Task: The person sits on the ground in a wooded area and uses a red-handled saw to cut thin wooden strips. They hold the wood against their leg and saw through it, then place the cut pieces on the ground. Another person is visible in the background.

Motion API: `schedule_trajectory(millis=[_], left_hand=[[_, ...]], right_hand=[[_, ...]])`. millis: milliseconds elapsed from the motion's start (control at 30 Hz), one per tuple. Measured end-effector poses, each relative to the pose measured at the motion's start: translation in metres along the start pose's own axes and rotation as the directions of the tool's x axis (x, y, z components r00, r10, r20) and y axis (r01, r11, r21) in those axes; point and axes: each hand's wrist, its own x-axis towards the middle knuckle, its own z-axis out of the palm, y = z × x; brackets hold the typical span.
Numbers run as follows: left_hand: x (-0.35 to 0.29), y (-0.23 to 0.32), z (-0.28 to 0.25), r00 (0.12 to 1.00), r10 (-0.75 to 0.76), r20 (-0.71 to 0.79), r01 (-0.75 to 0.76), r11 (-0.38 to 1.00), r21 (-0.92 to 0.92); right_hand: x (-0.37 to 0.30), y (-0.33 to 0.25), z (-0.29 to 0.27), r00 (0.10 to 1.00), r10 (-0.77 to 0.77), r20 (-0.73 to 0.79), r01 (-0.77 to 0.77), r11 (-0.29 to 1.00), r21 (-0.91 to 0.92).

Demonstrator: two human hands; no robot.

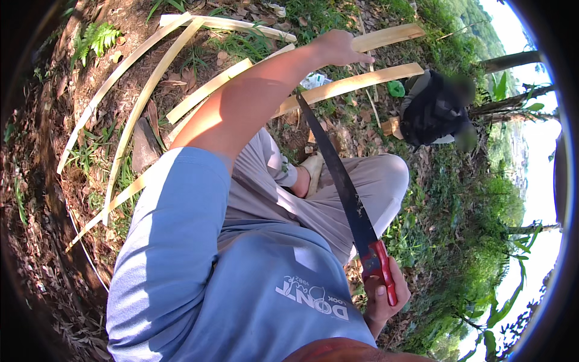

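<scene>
My left arm reaches out across the ground, and my left hand is closed around a pale wooden strip whose squared end sticks out to the right. The forearm covers part of the strips beneath it. A second strip lies nearer to me. In front of my right knee, my right hand grips the red handle of a handsaw. Its long dark blade slants up and left over my legs. In the picture the blade's tip overlaps the nearer strip; whether they touch I cannot tell.
Several more pale strips lie on the leafy ground at left. A dark bundle, partly blurred, sits at right beside a green object. White crumpled plastic lies between strips. A grey stone rests at left. Thin trunks stand at right.
</scene>
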Motion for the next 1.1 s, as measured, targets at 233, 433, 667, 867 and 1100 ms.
schedule_trajectory(millis=[233, 433, 667, 867, 1100], left_hand=[[-0.113, -0.159, -0.139, 0.876, 0.013, -0.482, 0.334, 0.704, 0.626], [-0.19, -0.142, -0.08, 0.962, -0.238, -0.134, 0.256, 0.956, 0.143], [-0.197, -0.062, 0.023, 0.896, -0.332, 0.294, 0.394, 0.901, -0.182], [-0.212, -0.063, 0.057, 0.942, -0.314, -0.12, 0.335, 0.91, 0.244], [-0.21, -0.048, 0.057, 0.898, -0.425, -0.11, 0.437, 0.843, 0.312]], right_hand=[[0.007, 0.038, -0.017, 0.999, 0.004, 0.038, -0.024, 0.831, 0.556], [0.06, 0.036, 0.028, 1.0, -0.005, -0.014, 0.013, 0.732, 0.681], [0.172, 0.002, 0.139, 0.993, -0.081, 0.089, 0.038, 0.914, 0.405], [0.225, 0.018, 0.221, 0.967, -0.242, 0.085, 0.184, 0.886, 0.426], [0.218, 0.035, 0.251, 0.972, -0.215, 0.093, 0.154, 0.885, 0.439]])
